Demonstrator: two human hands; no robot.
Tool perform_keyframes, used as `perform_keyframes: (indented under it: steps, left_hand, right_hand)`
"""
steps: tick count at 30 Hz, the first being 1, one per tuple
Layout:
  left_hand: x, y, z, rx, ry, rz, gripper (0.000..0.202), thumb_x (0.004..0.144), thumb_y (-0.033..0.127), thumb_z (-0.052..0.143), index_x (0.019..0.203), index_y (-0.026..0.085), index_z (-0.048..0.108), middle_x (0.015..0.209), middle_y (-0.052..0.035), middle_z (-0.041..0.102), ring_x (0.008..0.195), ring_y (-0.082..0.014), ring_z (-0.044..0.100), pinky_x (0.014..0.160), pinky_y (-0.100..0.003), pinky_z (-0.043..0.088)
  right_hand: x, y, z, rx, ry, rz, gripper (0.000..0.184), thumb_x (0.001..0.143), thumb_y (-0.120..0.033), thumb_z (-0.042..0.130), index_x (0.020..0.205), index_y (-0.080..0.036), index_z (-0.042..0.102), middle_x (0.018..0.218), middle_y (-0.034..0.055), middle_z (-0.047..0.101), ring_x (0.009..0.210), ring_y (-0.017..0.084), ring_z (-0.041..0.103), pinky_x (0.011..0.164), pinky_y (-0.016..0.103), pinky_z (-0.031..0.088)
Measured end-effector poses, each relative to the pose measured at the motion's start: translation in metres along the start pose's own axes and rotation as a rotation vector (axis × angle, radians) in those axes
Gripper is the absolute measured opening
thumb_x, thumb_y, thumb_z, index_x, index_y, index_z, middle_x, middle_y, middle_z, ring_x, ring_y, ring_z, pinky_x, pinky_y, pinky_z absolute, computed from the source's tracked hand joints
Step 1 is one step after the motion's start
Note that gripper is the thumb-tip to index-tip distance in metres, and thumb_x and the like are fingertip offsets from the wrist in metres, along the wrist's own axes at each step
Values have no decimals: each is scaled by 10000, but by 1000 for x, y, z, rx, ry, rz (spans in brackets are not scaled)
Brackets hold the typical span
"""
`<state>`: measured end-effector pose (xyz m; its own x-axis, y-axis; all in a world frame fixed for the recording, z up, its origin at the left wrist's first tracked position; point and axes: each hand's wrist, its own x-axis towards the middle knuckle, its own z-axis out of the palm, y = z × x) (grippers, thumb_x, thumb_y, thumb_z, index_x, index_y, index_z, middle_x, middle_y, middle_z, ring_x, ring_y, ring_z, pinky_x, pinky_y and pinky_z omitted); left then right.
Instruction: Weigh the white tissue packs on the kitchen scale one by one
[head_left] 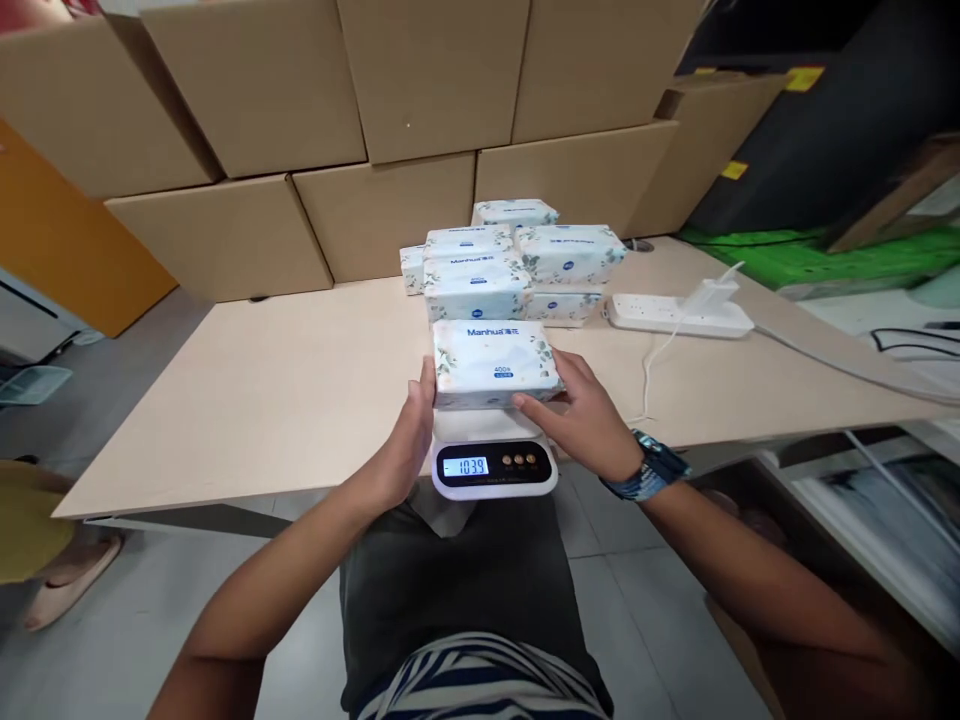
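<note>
A white tissue pack [491, 362] with blue lettering and a leaf print is held between my two hands at the table's front edge. My left hand [409, 440] presses against its left side. My right hand [585, 410] grips the right end, thumb along the near face. Directly beneath the pack is a white digital kitchen scale [495, 490] with a lit display showing digits like 1039 after a minus sign. Whether the pack touches the scale's plate cannot be made out. Behind it, more tissue packs [476, 285] are stacked in a loose pile.
Large cardboard boxes [390, 215] form a wall along the back of the wooden table [300, 390]. A white power strip [682, 315] with a plugged-in charger and cable lies at the right. Far left, another person's foot [75, 580] shows on the floor.
</note>
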<state>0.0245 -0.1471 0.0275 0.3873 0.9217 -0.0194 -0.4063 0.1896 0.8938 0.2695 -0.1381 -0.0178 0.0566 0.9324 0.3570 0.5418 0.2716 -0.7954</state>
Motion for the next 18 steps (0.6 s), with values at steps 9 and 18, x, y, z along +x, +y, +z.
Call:
perform_keyframes:
  steps: [9,18]
  left_hand:
    - [32,5,-1,172,344,-27,1000,994,816,123,1747,162,193,1844,-83,145,1719,-226,103,1401,-374,102]
    - [53,-32,-17,43,124,-7,875,988,847,261,1689,335,369,1776,-14,372,1696,-304,215,1395,-524,203]
  right_hand:
    - [5,8,-8,22,-19,134,897,861,-720,701,1601,-245,522,1619,165,561,1422,428,596,1110,606,587]
    - [-7,8,4,-90,-10,78,504,887,-589,688,1304,-306,694,1297,102,798,1257,441,709,1185,742,452]
